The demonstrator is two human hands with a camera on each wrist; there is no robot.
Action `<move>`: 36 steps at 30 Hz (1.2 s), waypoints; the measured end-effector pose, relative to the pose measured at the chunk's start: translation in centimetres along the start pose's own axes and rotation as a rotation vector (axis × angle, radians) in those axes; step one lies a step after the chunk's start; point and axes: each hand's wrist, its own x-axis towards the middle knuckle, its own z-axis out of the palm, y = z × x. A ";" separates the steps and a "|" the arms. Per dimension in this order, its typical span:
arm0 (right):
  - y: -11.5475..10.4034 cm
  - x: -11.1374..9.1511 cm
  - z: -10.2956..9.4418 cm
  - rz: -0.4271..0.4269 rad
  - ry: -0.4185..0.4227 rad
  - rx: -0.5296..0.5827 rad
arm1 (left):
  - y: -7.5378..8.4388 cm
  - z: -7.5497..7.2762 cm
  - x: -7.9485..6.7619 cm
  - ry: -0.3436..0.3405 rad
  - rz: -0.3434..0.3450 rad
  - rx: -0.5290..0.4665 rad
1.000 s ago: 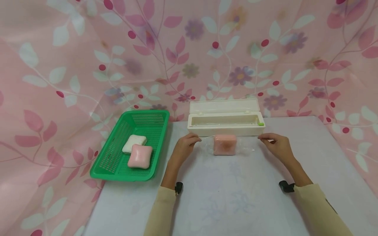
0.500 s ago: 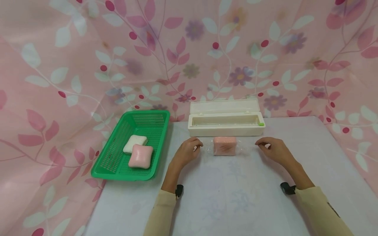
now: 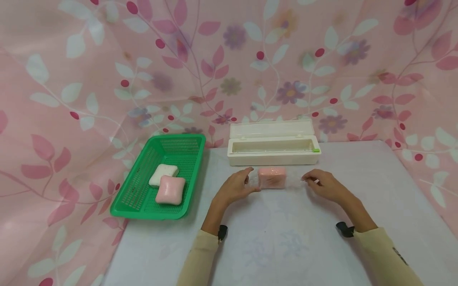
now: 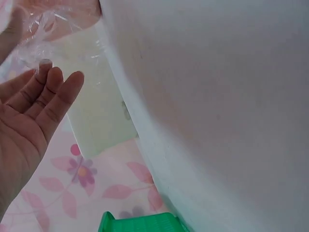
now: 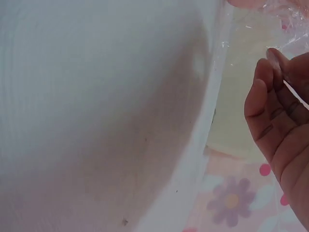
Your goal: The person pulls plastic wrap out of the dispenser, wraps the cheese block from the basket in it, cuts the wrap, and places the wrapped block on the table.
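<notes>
A pink bar of soap [image 3: 272, 178] lies on the table, wrapped in clear plastic film [image 3: 294, 179] that sticks out past both its ends. At the soap's left end is my left hand [image 3: 234, 186], thumb and fingers spread apart around the loose film. The left wrist view shows those fingers [image 4: 63, 94] loosely bent beside the crinkled film. My right hand [image 3: 325, 184] pinches the film's right end between thumb and fingertips, as the right wrist view shows at its fingertips [image 5: 273, 58]. The soap is mostly cut off in both wrist views.
Behind the soap stands a long white box [image 3: 273, 159] with its lid raised and a small green piece [image 3: 316, 150] at its right end. On the left, a green basket [image 3: 118, 210] holds a white soap [image 3: 161, 172] and a pink soap [image 3: 170, 190]. A flowered curtain hangs behind.
Both hands have moved inward and lower, toward the soap's ends. My left fingers have gone from pinching the film to spreading apart. The film now lies down around the soap.
</notes>
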 end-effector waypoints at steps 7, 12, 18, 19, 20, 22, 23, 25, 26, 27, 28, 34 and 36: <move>-1.4 0.6 1.0 0.062 -0.012 -0.056 | 0.4 0.4 0.3 0.015 0.116 0.151; -1.5 1.3 1.6 0.032 -0.014 -0.117 | 0.5 0.7 0.4 0.045 0.166 0.179; -1.4 1.6 1.9 -0.007 -0.039 -0.107 | 0.4 1.1 0.3 0.106 0.170 0.188; -1.4 1.5 1.8 -0.003 -0.036 -0.109 | 0.4 1.0 0.3 0.121 0.168 0.189; -1.4 1.5 1.7 0.003 -0.034 -0.110 | 0.4 1.0 0.3 0.135 0.167 0.194; -1.4 1.3 1.6 0.026 -0.024 -0.111 | 0.3 1.0 0.2 0.160 0.165 0.199; -1.4 1.3 1.5 0.035 -0.020 -0.110 | 0.3 1.0 0.2 0.168 0.162 0.199; -1.3 1.1 1.3 0.043 -0.016 -0.103 | 0.3 0.9 0.2 0.180 0.158 0.199; -1.3 1.1 1.2 0.048 -0.014 -0.099 | 0.3 0.9 0.2 0.181 0.153 0.202; -1.2 1.0 1.2 0.047 -0.011 -0.099 | 0.3 0.9 0.2 0.180 0.145 0.206; -1.2 1.0 1.2 0.045 -0.009 -0.096 | 0.4 0.9 0.2 0.176 0.135 0.209; -1.4 0.6 1.0 0.051 -0.014 -0.079 | 0.9 0.9 0.3 0.122 0.034 0.201; -1.6 0.5 1.0 0.058 -0.015 -0.063 | 1.0 0.9 0.4 0.108 0.004 0.187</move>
